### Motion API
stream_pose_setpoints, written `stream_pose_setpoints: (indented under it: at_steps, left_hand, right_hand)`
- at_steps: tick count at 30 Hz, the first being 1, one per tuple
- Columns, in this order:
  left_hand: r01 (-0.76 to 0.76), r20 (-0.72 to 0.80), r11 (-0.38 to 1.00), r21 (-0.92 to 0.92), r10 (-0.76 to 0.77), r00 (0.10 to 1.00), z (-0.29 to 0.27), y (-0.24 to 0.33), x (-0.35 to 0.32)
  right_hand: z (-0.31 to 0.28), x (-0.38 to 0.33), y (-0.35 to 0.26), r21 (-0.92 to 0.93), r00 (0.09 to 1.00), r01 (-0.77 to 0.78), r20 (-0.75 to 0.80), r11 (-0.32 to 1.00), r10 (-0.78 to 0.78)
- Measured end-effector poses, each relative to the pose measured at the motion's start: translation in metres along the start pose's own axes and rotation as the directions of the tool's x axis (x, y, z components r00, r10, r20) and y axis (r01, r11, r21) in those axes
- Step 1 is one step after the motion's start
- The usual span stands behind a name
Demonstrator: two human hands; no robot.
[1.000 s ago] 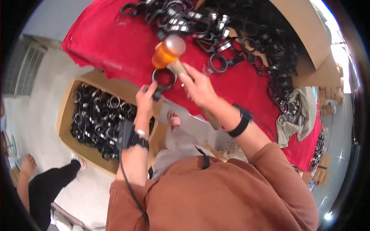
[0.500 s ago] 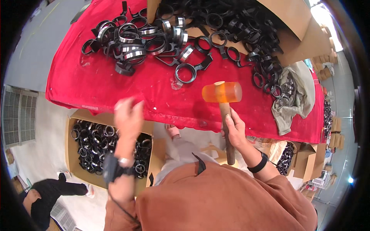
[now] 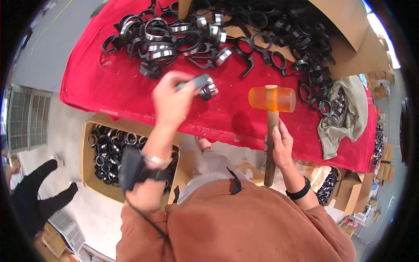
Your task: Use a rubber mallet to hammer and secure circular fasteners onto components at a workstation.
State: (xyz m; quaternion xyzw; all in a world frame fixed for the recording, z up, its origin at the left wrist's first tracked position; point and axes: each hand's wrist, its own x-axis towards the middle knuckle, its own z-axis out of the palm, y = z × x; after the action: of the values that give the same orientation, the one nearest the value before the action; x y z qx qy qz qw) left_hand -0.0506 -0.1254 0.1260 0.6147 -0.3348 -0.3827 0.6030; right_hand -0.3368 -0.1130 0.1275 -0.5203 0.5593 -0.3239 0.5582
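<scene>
My left hand (image 3: 173, 98) is closed on the arm of a black ring bracket (image 3: 202, 82), lifted over the red cloth. A shiny metal band shows at the bracket's ring, which is turned edge-on and somewhat blurred. My right hand (image 3: 280, 142) grips the wooden handle of a mallet (image 3: 271, 99) with an amber, see-through head. The mallet stands upright in my grip, its head above the cloth and to the right of the bracket. Beyond my left hand lies a pile of ring brackets (image 3: 161, 37), black with silvery bands.
A red cloth (image 3: 109, 85) covers the table. An open carton (image 3: 340, 22) spills black brackets at the far right, beside a grey-green cloth bag (image 3: 349, 113) holding rings. Below the table edge, a cardboard box (image 3: 89, 174) contains many brackets. Someone in dark trousers (image 3: 56, 198) is at lower left.
My left hand has reached forward and right and taken the near ring bracket off the cloth. The mallet is still in my right hand, shifted slightly right in view.
</scene>
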Motion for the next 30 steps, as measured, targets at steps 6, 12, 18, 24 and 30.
stream_pose_setpoints:
  at_steps: [6,12,18,24,30]
  left_hand:
    - [0.172,-0.088,0.729,-0.662,-0.304,0.949,-0.115,-0.109,-0.096]
    - [0.146,-0.199,0.696,-0.703,-0.389,0.899,-0.095,-0.171,-0.114]
    - [-0.059,-0.270,0.918,0.393,0.176,0.946,-0.093,-0.148,-0.100]
    - [0.253,-0.198,0.960,0.121,-0.226,0.954,-0.101,-0.141,-0.078]
    - [0.259,-0.232,0.927,0.271,-0.198,0.952,-0.095,-0.130,-0.077]
  right_hand:
    - [0.054,-0.002,-0.011,-0.029,0.970,-0.033,0.239,0.999,0.039]
    - [0.109,-0.004,0.000,-0.186,0.909,0.021,0.413,0.982,0.059]
    - [0.121,0.000,0.020,-0.441,0.914,0.215,0.406,0.871,-0.020]
    - [0.127,-0.017,-0.028,-0.105,0.885,0.242,0.431,0.965,-0.175]
    - [0.102,-0.023,-0.006,-0.250,0.686,0.694,0.511,0.675,-0.517]
